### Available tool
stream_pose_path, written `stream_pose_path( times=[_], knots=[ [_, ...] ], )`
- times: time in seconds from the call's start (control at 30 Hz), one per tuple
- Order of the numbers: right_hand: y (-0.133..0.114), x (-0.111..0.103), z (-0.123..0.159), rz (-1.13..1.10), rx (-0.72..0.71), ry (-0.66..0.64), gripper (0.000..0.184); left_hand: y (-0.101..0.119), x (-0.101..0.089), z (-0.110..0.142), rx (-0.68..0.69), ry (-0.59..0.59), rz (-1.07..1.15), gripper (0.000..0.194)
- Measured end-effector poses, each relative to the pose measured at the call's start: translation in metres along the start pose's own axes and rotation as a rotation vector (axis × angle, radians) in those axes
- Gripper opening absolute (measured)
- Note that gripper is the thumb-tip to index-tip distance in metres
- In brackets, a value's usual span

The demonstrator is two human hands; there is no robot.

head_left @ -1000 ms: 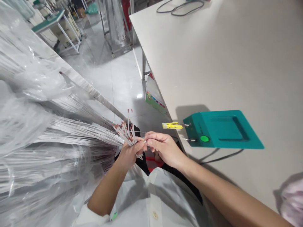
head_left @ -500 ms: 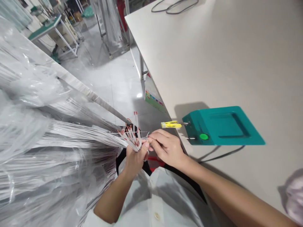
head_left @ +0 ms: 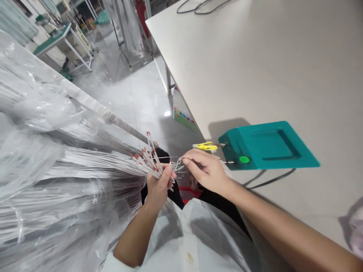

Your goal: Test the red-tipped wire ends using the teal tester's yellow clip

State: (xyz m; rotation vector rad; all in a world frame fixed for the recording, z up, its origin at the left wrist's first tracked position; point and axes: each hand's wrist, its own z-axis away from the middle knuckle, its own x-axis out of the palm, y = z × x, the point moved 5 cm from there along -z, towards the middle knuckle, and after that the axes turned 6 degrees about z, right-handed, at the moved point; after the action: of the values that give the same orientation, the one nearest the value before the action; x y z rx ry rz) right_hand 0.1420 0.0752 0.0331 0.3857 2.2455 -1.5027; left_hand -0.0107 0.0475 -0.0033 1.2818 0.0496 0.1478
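Note:
My left hand [head_left: 159,189] is wrapped round a bundle of thin white wires [head_left: 145,163], several of them with red tips fanning up above the fist. Thin loose wire ends [head_left: 178,172] stick out past my left thumb. My right hand [head_left: 210,174] is closed in a pinch on a white wire end just right of the bundle. Beyond the right hand, a teal tester box [head_left: 272,145] with a lit green button lies on the table, and a yellow crocodile clip [head_left: 208,146] is attached to one of its two metal posts.
Long white wires under clear plastic [head_left: 85,158] hang over a rail [head_left: 96,109] on the left. The pale table [head_left: 249,83] fills the right, with a black cable [head_left: 210,11] at its far edge. Beneath it stands a printed carton [head_left: 183,113]. A green-topped workbench [head_left: 52,39] stands farther off.
My left hand has moved slightly left with the bundle, and a gap has opened between the hands. More loose wire ends now show there. The right hand has shifted slightly right.

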Motion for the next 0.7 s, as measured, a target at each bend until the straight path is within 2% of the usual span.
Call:
stream_pose_path(
  times=[0.1, 0.27, 0.4, 0.5, 0.6, 0.7],
  knots=[
    [0.008, 0.002, -0.001, -0.178, 0.173, 0.021, 0.016, 0.003, 0.004, 0.002, 0.006, -0.058, -0.013, 0.034],
    [0.01, 0.012, 0.001, -0.32, 0.26, -0.033, 0.014, 0.009, 0.014, 0.006, 0.015, -0.149, -0.048, 0.031],
    [0.011, 0.017, 0.003, -0.299, 0.306, -0.053, 0.015, 0.007, 0.016, 0.006, 0.017, -0.117, -0.06, 0.03],
    [0.013, 0.022, 0.006, -0.383, 0.402, -0.1, 0.018, 0.003, 0.011, 0.004, 0.05, -0.061, 0.052, 0.025],
    [0.015, 0.023, 0.009, -0.422, 0.478, -0.124, 0.019, -0.004, 0.005, 0.001, 0.019, -0.014, 0.146, 0.026],
    [0.015, 0.019, 0.009, -0.404, 0.474, -0.079, 0.021, -0.007, 0.004, 0.0, -0.005, -0.013, 0.14, 0.027]
  ],
)
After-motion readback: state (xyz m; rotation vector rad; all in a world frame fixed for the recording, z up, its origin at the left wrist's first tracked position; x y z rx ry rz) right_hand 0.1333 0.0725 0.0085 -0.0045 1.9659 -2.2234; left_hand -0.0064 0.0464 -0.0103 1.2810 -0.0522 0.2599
